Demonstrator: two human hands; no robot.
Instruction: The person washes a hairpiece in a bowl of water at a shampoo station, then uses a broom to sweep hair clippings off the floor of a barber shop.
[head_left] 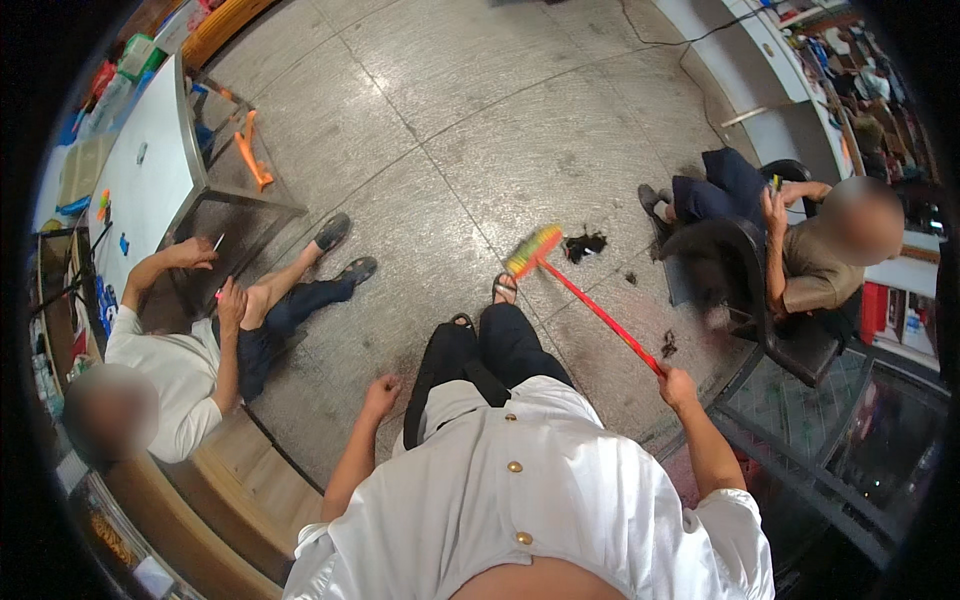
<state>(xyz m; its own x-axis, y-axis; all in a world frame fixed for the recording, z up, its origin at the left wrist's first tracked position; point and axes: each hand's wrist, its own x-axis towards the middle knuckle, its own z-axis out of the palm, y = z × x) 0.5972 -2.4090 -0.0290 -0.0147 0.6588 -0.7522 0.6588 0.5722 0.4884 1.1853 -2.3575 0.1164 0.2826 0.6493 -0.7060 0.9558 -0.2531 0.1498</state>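
Note:
My right hand (678, 388) is wrapped round the upper end of a broom's red handle (605, 317). The handle slants forward and to the left, down to a broom head (534, 250) with yellow-green and red bristles, resting on the floor by my sandalled foot. Just right of the bristles lies a dark clump (585, 246) that looks like hair. Smaller dark tufts (669, 344) are scattered nearer the handle's top. My left hand (382, 396) hangs beside my left leg, fingers curled in, with nothing seen in it.
A person in a white shirt (190, 390) sits at the left by a white table (150, 180); an orange object (252, 150) is near its legs. At the right another person (815, 235) sits in a black armchair (715, 240). A wooden bench (245, 470) stands at lower left.

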